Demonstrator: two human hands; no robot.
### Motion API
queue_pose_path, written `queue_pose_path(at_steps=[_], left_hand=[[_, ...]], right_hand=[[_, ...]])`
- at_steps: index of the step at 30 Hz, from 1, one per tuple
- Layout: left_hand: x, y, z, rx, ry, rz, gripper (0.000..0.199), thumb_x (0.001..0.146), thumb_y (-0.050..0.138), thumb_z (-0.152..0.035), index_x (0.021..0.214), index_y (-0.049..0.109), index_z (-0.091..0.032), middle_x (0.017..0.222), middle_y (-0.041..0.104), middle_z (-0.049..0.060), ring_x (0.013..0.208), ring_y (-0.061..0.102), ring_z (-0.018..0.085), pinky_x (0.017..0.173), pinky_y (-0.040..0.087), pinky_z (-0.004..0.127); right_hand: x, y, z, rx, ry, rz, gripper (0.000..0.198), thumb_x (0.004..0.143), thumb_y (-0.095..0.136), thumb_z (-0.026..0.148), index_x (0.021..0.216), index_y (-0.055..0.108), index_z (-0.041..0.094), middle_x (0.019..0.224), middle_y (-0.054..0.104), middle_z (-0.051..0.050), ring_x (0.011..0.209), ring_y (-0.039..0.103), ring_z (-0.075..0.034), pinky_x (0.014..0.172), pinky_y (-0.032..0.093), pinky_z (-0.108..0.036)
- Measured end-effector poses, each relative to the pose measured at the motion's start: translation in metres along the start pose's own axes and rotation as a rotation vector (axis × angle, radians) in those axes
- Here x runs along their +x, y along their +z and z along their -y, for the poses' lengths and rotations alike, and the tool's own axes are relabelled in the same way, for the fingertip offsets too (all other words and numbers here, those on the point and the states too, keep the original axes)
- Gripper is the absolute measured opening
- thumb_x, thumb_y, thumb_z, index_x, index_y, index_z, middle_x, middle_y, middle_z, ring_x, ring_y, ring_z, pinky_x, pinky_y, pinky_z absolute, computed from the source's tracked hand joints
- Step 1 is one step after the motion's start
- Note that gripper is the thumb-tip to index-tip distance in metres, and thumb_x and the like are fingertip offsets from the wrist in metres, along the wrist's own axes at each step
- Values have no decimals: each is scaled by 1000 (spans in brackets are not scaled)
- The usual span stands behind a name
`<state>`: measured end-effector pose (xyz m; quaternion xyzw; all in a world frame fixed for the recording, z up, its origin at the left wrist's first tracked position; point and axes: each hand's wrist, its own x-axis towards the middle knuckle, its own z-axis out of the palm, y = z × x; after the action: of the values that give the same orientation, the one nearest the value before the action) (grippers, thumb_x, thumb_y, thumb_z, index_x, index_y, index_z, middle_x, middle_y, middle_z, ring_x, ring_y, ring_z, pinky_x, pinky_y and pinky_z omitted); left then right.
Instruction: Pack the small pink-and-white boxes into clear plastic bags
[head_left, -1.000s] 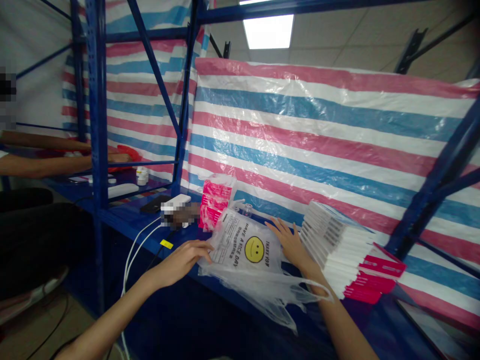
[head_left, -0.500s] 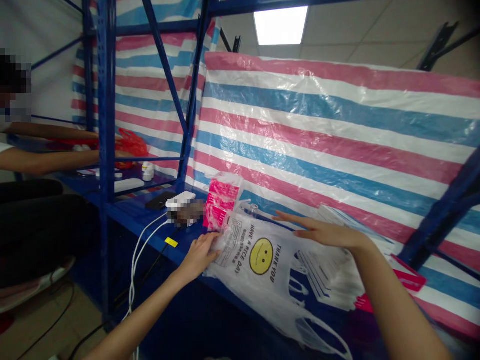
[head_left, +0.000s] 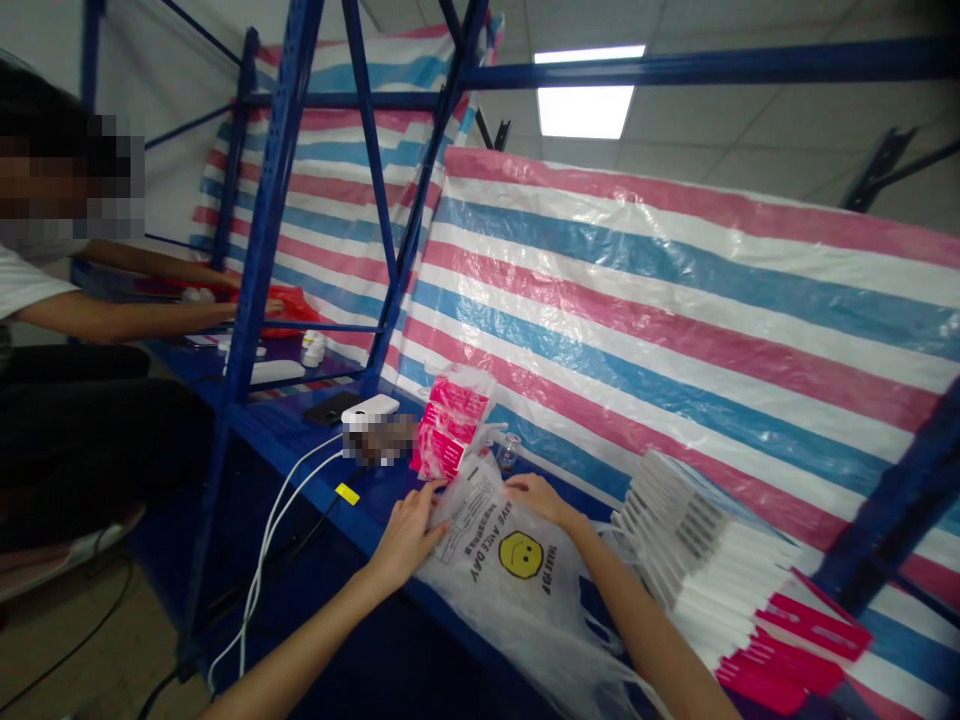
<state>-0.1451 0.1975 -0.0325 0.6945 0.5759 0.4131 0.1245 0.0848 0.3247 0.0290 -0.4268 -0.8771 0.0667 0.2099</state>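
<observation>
A white plastic carrier bag (head_left: 499, 600), printed with a yellow smiley and "HAVE A NICE DAY", lies flat over the front of the blue shelf (head_left: 375, 515). My left hand (head_left: 409, 532) grips its left edge near the bottom corner, thumb on top. At the far edge of the bag, the bent fingers of my right hand (head_left: 538, 497) close on the plastic. Just beyond both hands sits a pink-printed packet in clear wrap (head_left: 454, 420), with a small clear object (head_left: 508, 452) beside it. The bag's handles hang toward me, partly behind my right forearm.
Stacked white cartons with pink ends (head_left: 697, 560) stand to the right. A white device (head_left: 369, 408) with white cables (head_left: 262, 540) lies left, near a blue upright (head_left: 262, 220). Another person (head_left: 45, 290) handles a red bag (head_left: 292, 308) beyond it. Striped sheeting (head_left: 675, 330) hangs behind.
My right hand has come down and left from above the bag and taken its far edge. My left hand stays at the left edge. The view has shifted, showing more of the cartons.
</observation>
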Motion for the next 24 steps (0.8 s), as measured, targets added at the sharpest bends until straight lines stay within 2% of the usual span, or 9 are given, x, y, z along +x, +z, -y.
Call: queue_pose_path(at_steps=[3,6,9,11,13,15,17,21,24], left_hand=[[0,2,1,-40,-19,5,37,81,44,-22,118,43,-20,89,58,3,86,55,20,80,40,34],[-1,2,0,-32,-21,-48,30,84,39,-21,113,47,-20,88,57,4,85,55,19,79,41,34],[-6,-7,-10,89,41,-167,28,87,38,-26,111,51,-20,103,56,8,98,51,24,84,40,41],[-12,-18,-21,171,181,-191,32,87,41,-33,115,51,-21,121,49,10,112,43,27,92,35,46],[-21,-27,-35,214,421,-71,44,84,46,-42,124,45,-23,136,38,9,125,33,28,102,26,47],[-29,-28,-47,223,670,141,59,81,50,-49,133,36,-24,144,28,8,132,24,27,108,19,45],[-35,-18,-52,217,808,302,65,82,49,-50,138,27,-25,146,24,9,134,21,25,109,18,42],[-36,14,-49,205,782,369,53,88,39,-45,138,26,-31,144,29,7,133,24,25,107,22,44],[-32,24,-46,210,750,355,51,89,36,-45,138,25,-34,142,33,5,131,29,25,106,25,44]], right_hand=[[-1,8,1,96,-44,145,30,83,42,31,70,65,17,64,61,-1,61,55,-15,54,41,-23],[-2,19,1,101,-40,147,35,85,38,33,63,59,16,59,56,0,58,50,-14,55,38,-24],[-4,28,0,69,-43,92,37,86,37,34,63,57,15,64,57,-2,64,51,-15,63,39,-27],[-7,32,0,33,-63,37,37,88,36,33,65,58,15,71,59,-4,69,52,-16,68,38,-28],[-8,34,0,-3,-91,-14,37,90,34,33,70,59,15,75,60,-5,72,54,-16,69,38,-27],[-8,33,2,-58,-100,-26,37,92,30,31,74,59,16,78,62,-4,73,55,-15,69,38,-26],[-7,29,5,-123,-81,8,39,93,28,29,75,59,16,78,64,-4,73,57,-15,68,38,-25],[-1,19,11,-231,-30,89,36,92,30,28,76,61,18,77,67,-3,73,60,-16,68,37,-25],[7,12,17,-306,33,71,34,91,33,27,80,64,18,82,69,-7,79,62,-20,73,36,-30]])
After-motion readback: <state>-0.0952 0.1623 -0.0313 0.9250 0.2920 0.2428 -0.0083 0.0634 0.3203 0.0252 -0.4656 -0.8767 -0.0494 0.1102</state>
